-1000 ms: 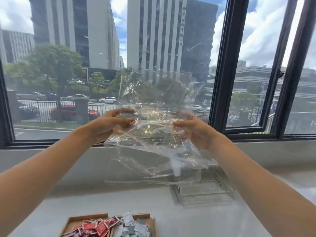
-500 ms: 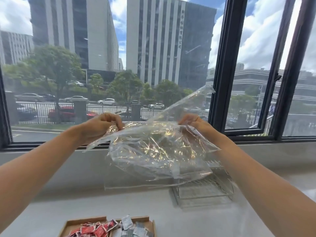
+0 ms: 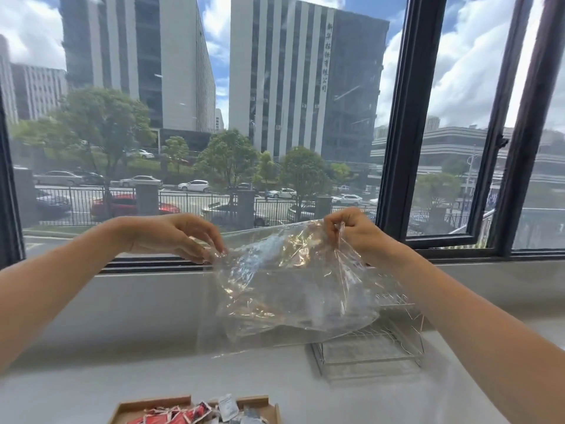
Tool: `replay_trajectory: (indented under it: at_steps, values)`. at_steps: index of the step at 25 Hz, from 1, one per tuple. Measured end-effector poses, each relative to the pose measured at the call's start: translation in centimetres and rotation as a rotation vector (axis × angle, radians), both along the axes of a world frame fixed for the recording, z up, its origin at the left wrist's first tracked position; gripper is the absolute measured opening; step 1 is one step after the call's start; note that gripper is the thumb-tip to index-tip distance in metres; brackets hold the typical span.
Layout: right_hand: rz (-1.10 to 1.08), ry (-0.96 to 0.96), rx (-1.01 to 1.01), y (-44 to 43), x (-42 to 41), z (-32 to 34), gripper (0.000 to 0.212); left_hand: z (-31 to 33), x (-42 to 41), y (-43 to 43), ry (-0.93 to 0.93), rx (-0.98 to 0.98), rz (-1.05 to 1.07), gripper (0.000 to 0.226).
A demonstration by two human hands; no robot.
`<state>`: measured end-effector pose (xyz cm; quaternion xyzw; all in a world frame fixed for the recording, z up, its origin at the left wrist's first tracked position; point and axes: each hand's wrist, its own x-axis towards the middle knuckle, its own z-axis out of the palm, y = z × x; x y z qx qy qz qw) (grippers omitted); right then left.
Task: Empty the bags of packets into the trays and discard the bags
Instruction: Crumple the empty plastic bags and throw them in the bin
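Both arms reach out over the pale table [image 3: 153, 371], and between them hangs a clear, crumpled plastic bag [image 3: 293, 289], held up in the air in front of the window sill [image 3: 146, 266]. The left hand [image 3: 180, 237] pinches the bag's upper left edge, its fingers [image 3: 214, 244] closed down on the film; the right hand [image 3: 354, 231] is bunched tight around the upper right corner, a little higher than the left. The bag sags from that top edge and its lower rim hangs clear above the table, touching nothing I can see. Just behind and below it on the right stands a wire rack [image 3: 373, 353], set close against the wall under the window; the bag's bottom corner overlaps it from this angle, though whether they touch I cannot tell. At the near edge of the table sits a wooden tray [image 3: 153, 405], cut off by the frame, with red packets [image 3: 171, 417] in its left part and grey-white packets [image 3: 232, 410] on its right. Between tray and rack the table lies bare
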<state>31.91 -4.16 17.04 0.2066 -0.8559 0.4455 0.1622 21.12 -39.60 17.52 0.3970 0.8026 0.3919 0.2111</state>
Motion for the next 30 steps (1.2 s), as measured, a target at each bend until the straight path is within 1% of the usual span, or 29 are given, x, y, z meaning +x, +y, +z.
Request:
replay_trajectory:
  at_steps: [2, 3, 4, 5, 6, 7, 8, 9, 10, 11, 12, 13, 14, 15, 16, 17, 18, 19, 21, 22, 23, 24, 26, 27, 29, 30]
  values:
    - [-0.018, 0.082, 0.138, -1.4, 0.1, 0.9, 0.034, 0.2, 0.2, 1.1, 0.208, 0.028, 0.159, 0.021]
    - [-0.013, 0.127, 0.194, -2.1, 0.0, 1.3, 0.036, 0.4, 0.6, 2.0, 0.273, 0.056, 0.206, 0.026]
    - [0.002, 0.145, 0.217, -3.0, 0.0, 1.8, 0.039, 0.5, 1.0, 3.0, 0.309, 0.067, 0.196, 0.040]
    - [0.011, 0.166, 0.236, -3.6, 0.0, 2.2, 0.044, 0.7, 1.6, 4.1, 0.330, 0.055, 0.143, 0.058]
    - [0.016, 0.171, 0.251, -4.2, 0.1, 2.6, 0.046, 0.9, 2.2, 5.1, 0.334, 0.014, 0.088, 0.070]
    - [0.025, 0.178, 0.261, -4.8, 0.2, 2.8, 0.046, 1.0, 2.5, 6.0, 0.342, -0.031, 0.048, 0.074]
    - [0.033, 0.168, 0.248, -5.4, 0.4, 3.0, 0.045, 1.0, 2.7, 6.7, 0.354, -0.059, 0.019, 0.067]
    - [0.041, 0.173, 0.231, -5.6, 0.4, 2.9, 0.044, 1.0, 2.8, 7.1, 0.358, -0.065, 0.003, 0.053]
    - [0.045, 0.165, 0.171, -5.7, 0.5, 2.9, 0.045, 1.0, 2.8, 7.3, 0.349, -0.053, -0.011, 0.037]
    - [0.079, 0.129, 0.066, -5.6, 0.5, 2.9, 0.044, 0.9, 2.9, 7.3, 0.314, -0.023, -0.029, 0.025]
    - [0.120, 0.072, -0.058, -5.2, 0.6, 3.0, 0.036, 0.7, 2.7, 7.1, 0.257, 0.017, -0.050, 0.017]
    - [0.168, -0.005, -0.157, -4.4, 0.6, 2.9, 0.032, 0.5, 2.6, 6.9, 0.203, 0.062, -0.065, 0.015]
    - [0.197, -0.090, -0.251, -3.5, 0.7, 2.9, 0.044, 0.2, 2.6, 6.6, 0.159, 0.113, -0.070, 0.018]
    - [0.217, -0.194, -0.347, -2.8, 0.9, 2.6, 0.061, 0.0, 2.5, 6.3, 0.124, 0.166, -0.062, 0.022]
    - [0.264, -0.295, -0.466, -2.1, 1.0, 2.0, 0.070, -0.3, 2.4, 6.2, 0.087, 0.223, -0.043, 0.026]
    - [0.360, -0.379, -0.613, -1.6, 0.8, 1.1, 0.075, -0.5, 2.2, 6.1, 0.041, 0.286, -0.011, 0.028]
    - [0.470, -0.422, -0.728, -1.5, 0.7, 0.1, 0.086, -0.6, 2.2, 6.1, -0.007, 0.352, 0.023, 0.027]
    - [0.577, -0.448, -0.794, -1.5, 0.3, -0.9, 0.100, -0.8, 2.1, 6.2, -0.042, 0.415, 0.057, 0.026]
    - [0.687, -0.481, -0.825, -2.2, -0.2, -2.7, 0.124, -1.1, 2.1, 6.4, -0.056, 0.507, 0.129, 0.024]
    - [0.711, -0.473, -0.825, -2.7, -0.1, -3.3, 0.128, -1.2, 2.3, 6.5, -0.050, 0.538, 0.174, 0.024]
    - [0.724, -0.453, -0.819, -3.0, -0.1, -3.7, 0.128, -1.4, 2.4, 6.8, -0.042, 0.564, 0.224, 0.025]
    - [0.708, -0.428, -0.793, -3.3, 0.0, -4.0, 0.122, -1.6, 2.6, 7.2, -0.034, 0.587, 0.273, 0.027]
    - [0.580, -0.364, -0.703, -4.0, 0.4, -4.3, 0.101, -2.0, 3.0, 7.7, -0.024, 0.630, 0.363, 0.028]
    - [0.516, -0.353, -0.657, -4.4, 0.6, -4.4, 0.098, -2.2, 3.0, 8.0, -0.015, 0.647, 0.401, 0.027]
    - [0.462, -0.385, -0.650, -4.6, 0.7, -4.2, 0.108, -2.6, 3.0, 8.3, 0.017, 0.670, 0.465, 0.024]
    - [0.494, -0.386, -0.665, -4.4, 0.7, -4.3, 0.107, -2.9, 3.0, 8.4, 0.041, 0.677, 0.490, 0.022]
